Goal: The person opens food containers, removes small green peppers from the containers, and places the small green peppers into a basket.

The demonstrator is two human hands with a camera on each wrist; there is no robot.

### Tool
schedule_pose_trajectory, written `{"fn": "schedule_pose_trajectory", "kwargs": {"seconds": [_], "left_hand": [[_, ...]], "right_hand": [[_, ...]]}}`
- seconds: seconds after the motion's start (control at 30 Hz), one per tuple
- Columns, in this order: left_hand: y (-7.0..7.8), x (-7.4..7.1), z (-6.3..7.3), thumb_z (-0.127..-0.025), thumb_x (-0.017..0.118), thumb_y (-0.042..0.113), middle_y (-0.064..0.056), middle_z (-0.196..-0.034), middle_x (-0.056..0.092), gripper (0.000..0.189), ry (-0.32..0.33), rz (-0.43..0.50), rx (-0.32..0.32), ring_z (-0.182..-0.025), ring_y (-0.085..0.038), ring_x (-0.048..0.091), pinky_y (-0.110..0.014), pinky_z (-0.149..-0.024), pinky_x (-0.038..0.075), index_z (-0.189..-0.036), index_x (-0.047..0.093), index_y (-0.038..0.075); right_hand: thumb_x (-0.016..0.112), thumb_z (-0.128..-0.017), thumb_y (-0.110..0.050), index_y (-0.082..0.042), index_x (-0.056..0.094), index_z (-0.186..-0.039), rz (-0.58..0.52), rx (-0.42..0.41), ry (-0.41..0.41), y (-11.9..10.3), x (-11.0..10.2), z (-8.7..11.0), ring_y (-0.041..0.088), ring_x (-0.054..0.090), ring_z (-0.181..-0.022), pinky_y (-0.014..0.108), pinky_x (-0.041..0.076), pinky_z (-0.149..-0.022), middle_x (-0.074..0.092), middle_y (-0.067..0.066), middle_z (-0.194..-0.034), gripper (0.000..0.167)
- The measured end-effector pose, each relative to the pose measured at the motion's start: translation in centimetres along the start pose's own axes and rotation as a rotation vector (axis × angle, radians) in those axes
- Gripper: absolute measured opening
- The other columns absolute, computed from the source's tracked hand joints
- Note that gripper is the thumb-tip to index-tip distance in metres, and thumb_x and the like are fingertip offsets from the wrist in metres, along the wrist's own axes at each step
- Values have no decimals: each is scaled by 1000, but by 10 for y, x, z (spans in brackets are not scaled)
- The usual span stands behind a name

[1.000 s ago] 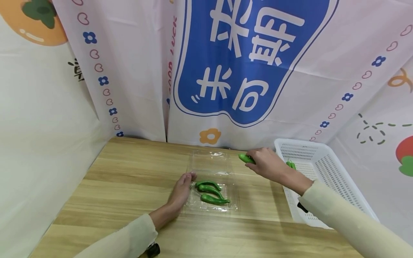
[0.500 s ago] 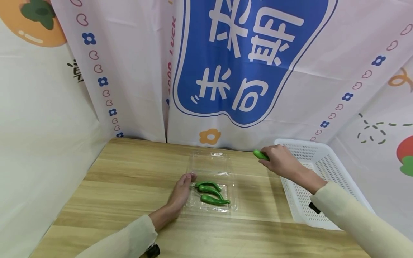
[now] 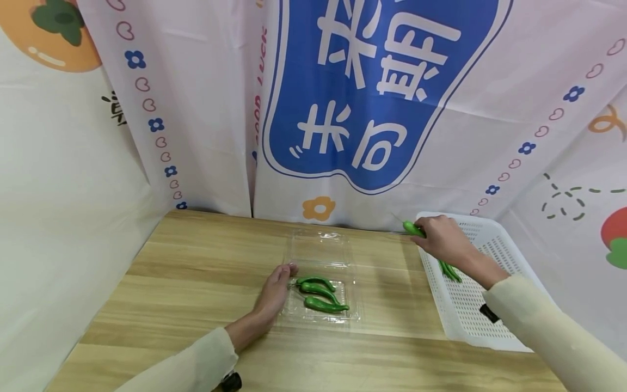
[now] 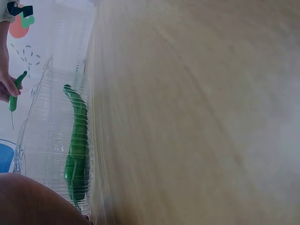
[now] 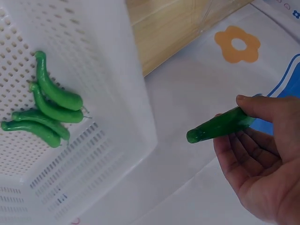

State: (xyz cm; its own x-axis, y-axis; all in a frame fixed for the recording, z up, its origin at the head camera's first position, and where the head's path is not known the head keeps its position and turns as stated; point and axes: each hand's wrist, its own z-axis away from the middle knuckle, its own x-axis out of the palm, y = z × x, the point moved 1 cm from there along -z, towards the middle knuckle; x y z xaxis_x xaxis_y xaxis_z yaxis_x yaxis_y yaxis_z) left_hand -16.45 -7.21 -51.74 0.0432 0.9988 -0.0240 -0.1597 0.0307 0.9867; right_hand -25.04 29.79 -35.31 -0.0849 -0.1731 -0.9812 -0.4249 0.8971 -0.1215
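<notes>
Head view: pinching a green pepper (image 3: 413, 228) between thumb and fingers of the right hand (image 3: 443, 238), at the far left corner of the white basket (image 3: 504, 256), thin stem pointing left and away. Laying the left hand (image 3: 275, 291) along the left side of the clear plastic box (image 3: 350, 296), fingers relaxed and extended, not closed round anything. Holding three green peppers (image 3: 313, 287) in the near half of that box, with the lid (image 3: 318, 250) laid back flat on the far side. Standing on the wooden table (image 3: 196, 283), against a printed cloth (image 3: 215, 109). Showing more green peppers (image 3: 449, 271) inside the basket, partly hidden by the right arm.

Left wrist view: showing only a rounded part of the left hand beside the box; cannot tell from here how its fingers lie. Seen through the ribbed wall, green peppers overlapping. Beyond, holding the single pepper aloft in the right hand, stem hanging downward.

Right wrist view: gripping that pepper by thumb and partly curled fingers, tip toward the basket, apart from its wall. Showing four peppers on the perforated basket floor.
</notes>
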Motion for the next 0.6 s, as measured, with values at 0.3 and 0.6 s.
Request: {"fn": "schedule_pose_trajectory", "kwargs": {"seconds": [0.3, 0.6], "left_hand": [[0, -1, 0, -118, 30, 31, -19, -157, 50, 49, -10, 0, -6, -153, -42, 35, -62, -127, 23, -151, 48, 0], [-1, -1, 0, -118, 31, 30, -19, -156, 51, 48, -4, 3, -7, -153, -42, 36, -61, -128, 23, -150, 48, 0]], "right_hand": [[77, -96, -11, -1, 68, -87, -2, 85, -16, 35, -1, 6, 15, 46, -52, 30, 37, -51, 59, 3, -64, 16], [79, -93, -14, 9, 74, -99, 45, 126, -9, 64, -1, 6, 19, 55, -59, 40, 50, -57, 72, 14, -77, 24]]}}
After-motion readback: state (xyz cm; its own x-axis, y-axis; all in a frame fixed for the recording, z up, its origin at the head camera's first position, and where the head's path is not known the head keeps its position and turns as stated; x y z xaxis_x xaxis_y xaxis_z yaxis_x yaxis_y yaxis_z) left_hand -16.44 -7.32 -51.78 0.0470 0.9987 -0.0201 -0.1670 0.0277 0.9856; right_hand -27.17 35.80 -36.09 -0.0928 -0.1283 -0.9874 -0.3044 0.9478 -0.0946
